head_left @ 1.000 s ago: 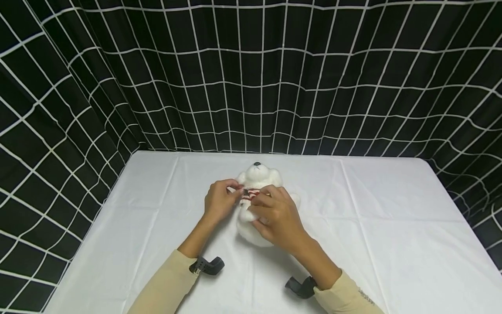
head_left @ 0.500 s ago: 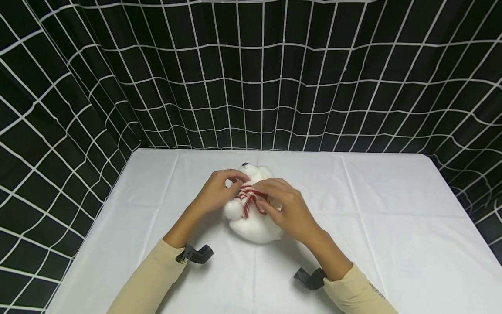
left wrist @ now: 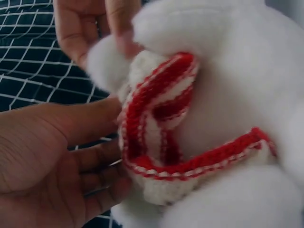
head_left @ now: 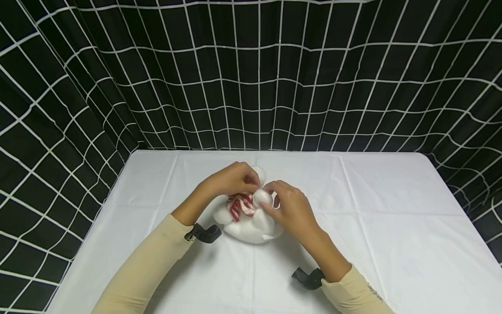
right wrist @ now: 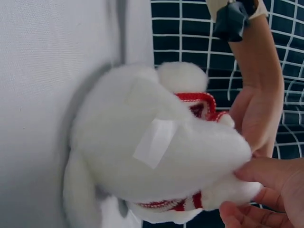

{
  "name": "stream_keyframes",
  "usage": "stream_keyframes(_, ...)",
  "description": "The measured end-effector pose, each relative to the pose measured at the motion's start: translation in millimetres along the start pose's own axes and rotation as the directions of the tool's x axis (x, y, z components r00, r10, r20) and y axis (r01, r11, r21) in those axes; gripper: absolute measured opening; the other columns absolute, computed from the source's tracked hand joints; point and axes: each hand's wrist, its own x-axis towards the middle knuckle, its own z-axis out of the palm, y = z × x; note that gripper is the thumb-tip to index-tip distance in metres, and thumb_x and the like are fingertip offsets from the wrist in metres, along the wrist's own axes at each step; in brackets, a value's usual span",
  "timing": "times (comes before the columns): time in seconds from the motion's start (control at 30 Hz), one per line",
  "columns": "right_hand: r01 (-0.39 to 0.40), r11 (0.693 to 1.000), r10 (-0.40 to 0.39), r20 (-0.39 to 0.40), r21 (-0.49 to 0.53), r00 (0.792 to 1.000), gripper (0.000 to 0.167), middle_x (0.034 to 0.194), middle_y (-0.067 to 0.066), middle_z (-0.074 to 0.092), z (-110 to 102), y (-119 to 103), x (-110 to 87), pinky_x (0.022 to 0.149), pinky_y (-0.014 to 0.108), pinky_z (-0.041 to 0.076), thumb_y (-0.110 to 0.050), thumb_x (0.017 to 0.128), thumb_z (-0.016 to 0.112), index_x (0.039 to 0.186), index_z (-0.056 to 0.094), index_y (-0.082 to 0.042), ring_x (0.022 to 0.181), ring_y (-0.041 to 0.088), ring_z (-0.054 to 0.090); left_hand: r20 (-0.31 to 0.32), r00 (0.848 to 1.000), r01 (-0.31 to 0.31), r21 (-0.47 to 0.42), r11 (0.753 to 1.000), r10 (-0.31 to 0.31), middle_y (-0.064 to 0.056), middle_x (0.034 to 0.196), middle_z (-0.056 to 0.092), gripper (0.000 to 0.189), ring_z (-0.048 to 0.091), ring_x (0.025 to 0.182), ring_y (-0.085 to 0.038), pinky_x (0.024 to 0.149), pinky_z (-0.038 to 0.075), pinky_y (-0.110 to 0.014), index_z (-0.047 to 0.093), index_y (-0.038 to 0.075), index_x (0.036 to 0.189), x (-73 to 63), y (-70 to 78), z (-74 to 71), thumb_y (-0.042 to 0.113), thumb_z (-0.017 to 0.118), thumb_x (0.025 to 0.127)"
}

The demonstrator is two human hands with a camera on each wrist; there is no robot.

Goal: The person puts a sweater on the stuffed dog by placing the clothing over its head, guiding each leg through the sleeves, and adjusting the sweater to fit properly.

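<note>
Plush toy (head_left: 245, 232) lay on surface (head_left: 364, 235) between hands, head end apparently far | I saw right hand (head_left: 292, 207) pinching its limb (head_left: 262, 197) | left hand (head_left: 234, 179) touched striped knit (head_left: 240, 205); couldn't tell if gripping | neither nearer

Beige long sleeves, black wrist-worn pieces, bare hands.

The left sleeve (head_left: 143, 266) and right sleeve (head_left: 354, 293) are plain, matte and close-fitting, with soft creases and cuffs that end short of the wrist. Along the outer side of the right one runs a small dark marking (head_left: 374, 292), too tiny to read. At the left cuff sits a black wrist mount (head_left: 208, 234), narrow beside the fabric and swelling into a blunt, curved end; a small yellowish, metallic-looking detail (head_left: 190, 237) shows at its base. A matching black piece (head_left: 310, 279) juts out at the right cuff. The left hand (head_left: 236, 179) and right hand (head_left: 291, 204) are ungloved, their fingers ringless where visible.
</note>
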Motion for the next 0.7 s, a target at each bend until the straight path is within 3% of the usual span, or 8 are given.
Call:
stream_keyframes(0.13,-0.004,1.0,0.003,0.012,0.029,1.0,0.021,0.088,0.003,0.066,0.3,-1.2,-0.6,0.062,0.031,0.047,0.0,0.078,0.081,0.093,0.068,-0.006,0.069,0.019,0.063,0.046,0.998,0.035,-0.015,0.999,-0.034,0.002,0.074,0.07,0.007,0.059,0.069,-0.009,0.068,0.05,-0.023,0.076,0.006,0.087,2.6,3.1,-2.0,0.009,0.074,0.092)
stream_keyframes(0.27,0.011,0.999,-0.012,0.02,0.052,1.0,0.019,0.084,0.002,0.064,-1.5,-1.4,-1.8,0.06,0.027,0.048,0.005,0.074,0.077,0.087,0.068,-0.005,0.066,0.014,0.059,0.029,0.999,0.043,0.031,0.999,-0.044,0.001,0.078,0.066,0.011,0.056,0.072,-0.01,0.069,0.047,-0.022,0.072,0.006,0.085,4.9,3.3,2.8,0.007,0.069,0.096)
stream_keyframes(0.4,0.06,0.993,-0.065,0.05,0.097,0.997,0.02,0.08,-0.001,0.062,-4.8,-2.5,-2.3,0.058,0.024,0.047,0.009,0.07,0.072,0.082,0.067,-0.006,0.065,0.009,0.053,-0.044,0.998,0.051,0.152,0.987,-0.045,-0.001,0.083,0.063,0.014,0.054,0.076,-0.013,0.071,0.047,-0.023,0.066,0.007,0.088,6.2,4.8,11.2,0.002,0.061,0.1)
stream_keyframes(0.53,0.092,0.989,-0.1,0.068,0.113,0.993,0.022,0.079,-0.003,0.061,-7.8,-1.1,-1.8,0.058,0.023,0.047,0.01,0.068,0.072,0.08,0.066,-0.007,0.065,0.009,0.053,-0.118,0.991,0.096,0.234,0.967,-0.07,-0.002,0.083,0.065,0.013,0.057,0.077,-0.015,0.072,0.048,-0.026,0.066,0.008,0.087,7.7,10.1,18.2,0.003,0.063,0.098)
stream_keyframes(0.7,0.038,0.992,-0.043,0.041,0.117,0.998,0.023,0.087,0.001,0.065,-9.1,5.1,-2.1,0.063,0.027,0.051,0.009,0.069,0.073,0.084,0.066,-0.007,0.069,0.012,0.059,-0.057,0.995,0.094,0.152,0.984,-0.086,0.0,0.078,0.067,0.008,0.055,0.07,-0.011,0.065,0.046,-0.023,0.073,0.007,0.09,4.3,11.7,7.5,0.009,0.068,0.097)
